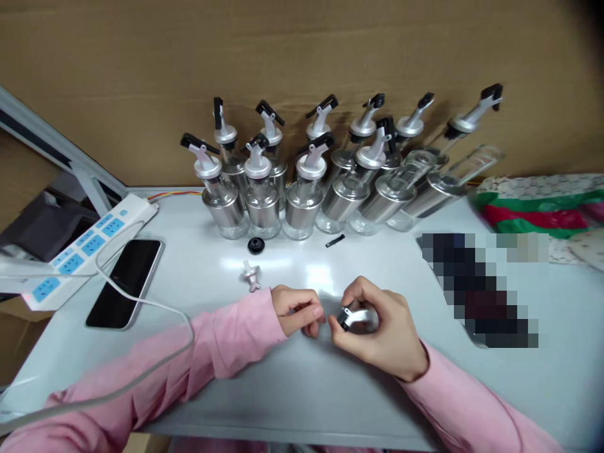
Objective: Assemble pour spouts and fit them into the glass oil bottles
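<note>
My right hand (391,324) is closed around a silver bottle pourer (365,319), its black lever end pointing at my left hand. Just left of it, my left hand (297,308) has curled fingers with thumb and fingertips together; whatever they may hold is hidden. Beyond my left hand, a small silver spout piece (251,275) lies on the table. Farther back are a round black stopper (256,245) and a narrow black lever (335,240). Behind these stand several glass bottles (304,204) with metal sleeves, most topped with silver-and-black pourers; two at the right have open necks.
At the left, a phone (125,283) lies beside a white power strip (92,245). A white cable (174,308) crosses the phone and my left sleeve. A cardboard wall (302,50) backs the table. Patterned bags (542,207) and a blurred-out dark item (481,296) lie at the right.
</note>
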{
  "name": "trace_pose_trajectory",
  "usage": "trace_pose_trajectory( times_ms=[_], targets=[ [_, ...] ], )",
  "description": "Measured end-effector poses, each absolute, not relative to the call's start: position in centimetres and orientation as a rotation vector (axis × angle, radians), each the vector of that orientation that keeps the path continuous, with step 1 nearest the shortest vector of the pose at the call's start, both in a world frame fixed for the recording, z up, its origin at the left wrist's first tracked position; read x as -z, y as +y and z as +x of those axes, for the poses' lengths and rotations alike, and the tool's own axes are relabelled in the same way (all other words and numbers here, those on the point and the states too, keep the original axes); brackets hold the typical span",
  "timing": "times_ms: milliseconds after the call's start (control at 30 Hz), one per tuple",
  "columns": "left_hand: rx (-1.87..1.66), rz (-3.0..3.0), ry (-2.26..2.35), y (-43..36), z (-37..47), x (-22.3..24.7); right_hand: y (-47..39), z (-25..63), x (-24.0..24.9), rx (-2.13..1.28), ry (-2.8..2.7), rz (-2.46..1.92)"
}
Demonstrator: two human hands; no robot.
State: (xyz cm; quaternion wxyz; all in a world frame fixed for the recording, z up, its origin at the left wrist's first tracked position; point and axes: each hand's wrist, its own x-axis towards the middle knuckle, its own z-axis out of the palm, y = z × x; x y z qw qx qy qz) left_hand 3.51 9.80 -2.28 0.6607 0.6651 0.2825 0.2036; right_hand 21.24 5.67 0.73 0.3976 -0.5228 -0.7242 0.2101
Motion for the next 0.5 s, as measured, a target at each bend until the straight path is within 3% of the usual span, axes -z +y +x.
trace_pose_trajectory(
  times_ms=[267, 500],
  targets=[
    [-0.491, 1.469, 0.665, 9.5, 3.7, 2.7, 5.9, 21.9, -0.1, -0.34, -1.703, -1.088],
    [-0.501, 1.425, 0.652, 9.5, 3.9, 3.3, 6.5, 21.7, -1.0, -0.415, -1.889, -0.842]
  ],
)
